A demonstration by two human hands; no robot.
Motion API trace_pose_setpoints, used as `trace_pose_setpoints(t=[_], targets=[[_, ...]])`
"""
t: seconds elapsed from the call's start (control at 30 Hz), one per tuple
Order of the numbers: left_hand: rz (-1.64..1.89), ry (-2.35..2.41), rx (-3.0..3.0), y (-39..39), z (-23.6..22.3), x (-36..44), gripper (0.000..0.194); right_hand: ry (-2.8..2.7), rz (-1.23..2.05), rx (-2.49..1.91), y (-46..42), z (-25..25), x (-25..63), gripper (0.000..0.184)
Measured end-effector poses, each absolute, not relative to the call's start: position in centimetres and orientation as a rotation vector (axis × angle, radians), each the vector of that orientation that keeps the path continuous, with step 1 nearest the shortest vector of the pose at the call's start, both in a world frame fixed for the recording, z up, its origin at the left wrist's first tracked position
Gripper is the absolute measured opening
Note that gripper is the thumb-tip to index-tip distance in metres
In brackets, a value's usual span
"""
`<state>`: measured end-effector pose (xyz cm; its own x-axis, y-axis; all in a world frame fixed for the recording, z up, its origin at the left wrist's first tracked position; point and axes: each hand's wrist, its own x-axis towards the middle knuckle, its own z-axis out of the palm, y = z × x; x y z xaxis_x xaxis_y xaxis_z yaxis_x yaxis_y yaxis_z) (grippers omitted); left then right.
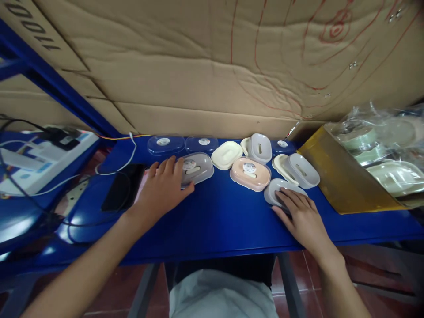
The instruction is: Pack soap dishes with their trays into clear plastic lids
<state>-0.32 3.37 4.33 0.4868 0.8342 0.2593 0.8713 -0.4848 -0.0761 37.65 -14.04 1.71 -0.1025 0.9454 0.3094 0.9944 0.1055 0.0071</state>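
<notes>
My left hand [164, 181] lies palm down with its fingers spread, at the left end of a grey soap dish [203, 170] under a clear lid. The thumb is by the dish's near edge. Towards the right, my right hand [303, 214] has its fingers over the rim of a grey oval dish [273, 190] and its thumb at the near side; part of that dish is hidden. Between the hands sit a peach soap dish [250, 174] with a clear lid and round sticker, and a cream oval piece [227, 154]. Behind my right hand a grey tray [304, 171] leans on a cream piece [283, 168].
Clear lids [165, 145] line the back by a cardboard wall [172, 88]. Another grey tray [260, 148] stands there. At right is a box [326, 176] of plastic-wrapped dishes. A dark phone [119, 187], cables and a white power strip [49, 163] occupy the left.
</notes>
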Motion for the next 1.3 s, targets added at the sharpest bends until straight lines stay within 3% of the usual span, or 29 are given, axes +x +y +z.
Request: trace_pose_setpoints(t=[0.2, 0.33, 0.5, 0.77, 0.93, 1.07, 1.17, 1.3], targets=[[-0.356, -1.23, -2.657, 2.1, 4.4, 4.6, 0.058, -2.2, -0.261, -1.931, -15.7, 3.1, 35.0, 0.038], [-0.25, -1.103, -2.81, 3.2, 3.5, 8.3, 0.057, -2.275, -0.031, -1.742, -17.5, 3.3, 31.0, 0.035], [-0.223, -1.05, -2.851, 5.4, 2.6, 11.2, 0.047, -2.353, 0.25, -1.363, -14.3, 3.1, 27.7, 0.047], [-0.236, -1.014, -2.913, 4.6, 3.2, 10.3, 0.032, -2.271, 0.333, -1.32, -9.1, 3.6, 30.6, 0.041], [-0.262, -0.944, -2.996, 3.1, 4.0, 8.2, 0.038, -2.198, 0.29, -1.454, -9.4, 2.9, 32.6, 0.048], [-0.502, -0.841, -3.114, 1.3, 4.6, 4.6, 0.049, -2.348, 0.274, -1.421, -11.2, 2.1, 33.0, 0.06], [-0.802, -0.823, -3.192, -0.2, 4.9, 2.0, 0.042, -2.342, 0.293, -1.418, -12.7, 1.3, 32.6, 0.062], [-0.953, -0.679, -3.336, -1.8, 4.9, 1.3, 0.043, -2.15, 0.285, -1.43, -13.6, 0.5, 32.0, 0.078]])
